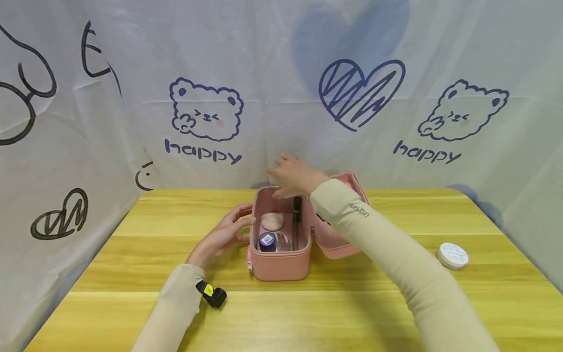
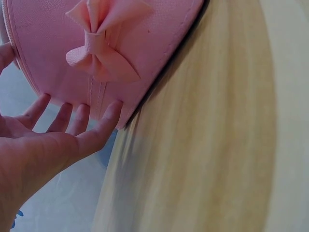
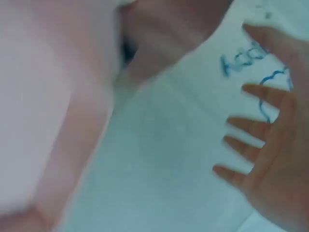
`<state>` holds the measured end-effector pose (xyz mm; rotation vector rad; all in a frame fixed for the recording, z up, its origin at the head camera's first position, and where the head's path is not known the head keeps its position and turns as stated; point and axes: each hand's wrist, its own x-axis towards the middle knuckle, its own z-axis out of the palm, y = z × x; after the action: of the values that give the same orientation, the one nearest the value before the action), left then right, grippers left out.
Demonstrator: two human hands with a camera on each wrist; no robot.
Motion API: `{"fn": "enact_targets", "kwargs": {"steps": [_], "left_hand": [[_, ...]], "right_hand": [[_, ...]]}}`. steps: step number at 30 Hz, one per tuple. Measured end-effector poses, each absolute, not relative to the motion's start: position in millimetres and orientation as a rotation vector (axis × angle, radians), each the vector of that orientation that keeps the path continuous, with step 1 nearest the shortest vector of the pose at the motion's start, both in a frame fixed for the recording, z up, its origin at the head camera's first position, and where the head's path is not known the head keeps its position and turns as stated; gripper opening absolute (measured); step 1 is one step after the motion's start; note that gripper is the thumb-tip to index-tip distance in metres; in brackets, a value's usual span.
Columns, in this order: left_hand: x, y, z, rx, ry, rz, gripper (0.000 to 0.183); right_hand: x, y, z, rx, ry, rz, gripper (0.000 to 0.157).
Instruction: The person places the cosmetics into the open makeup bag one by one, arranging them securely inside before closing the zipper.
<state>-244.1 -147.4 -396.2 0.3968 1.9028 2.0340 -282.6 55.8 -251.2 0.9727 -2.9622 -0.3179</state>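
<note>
A pink cosmetic case [image 1: 281,266] stands on the table with its lid [image 1: 338,244] swung out to the right. Inside lie a beige rounded puff [image 1: 272,221], a jar with a dark purple cap [image 1: 267,240], a clear rounded item [image 1: 283,242] and a black tube [image 1: 296,209]. My left hand [image 1: 226,230] rests its fingertips against the case's left side, near a pink bow [image 2: 99,43], with its thumb at the rim. Above the far end of the case, my right hand [image 1: 296,175] is spread and holds nothing, its forearm crossing over the lid.
A white round box [image 1: 452,255] with a star on top sits at the right of the wooden table [image 1: 176,313]. A printed white cloth [image 1: 281,63] hangs behind the table and along its sides. A black device with a yellow mark [image 1: 212,293] is strapped on the left wrist.
</note>
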Motion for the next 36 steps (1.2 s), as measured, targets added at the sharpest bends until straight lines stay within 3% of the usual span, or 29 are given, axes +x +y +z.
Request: {"fn": "enact_targets", "kwargs": {"steps": [15,36], "left_hand": [[-245,-147,-398,0.373,1.921,2.026,0.059],[-245,-148,-396,0.375,1.904,2.033,0.058]], "right_hand": [[-294,113,-220,0.947,-2.794,-0.513,0.077],[-291,189,-211,0.855,-2.884,-0.393,0.071]]}}
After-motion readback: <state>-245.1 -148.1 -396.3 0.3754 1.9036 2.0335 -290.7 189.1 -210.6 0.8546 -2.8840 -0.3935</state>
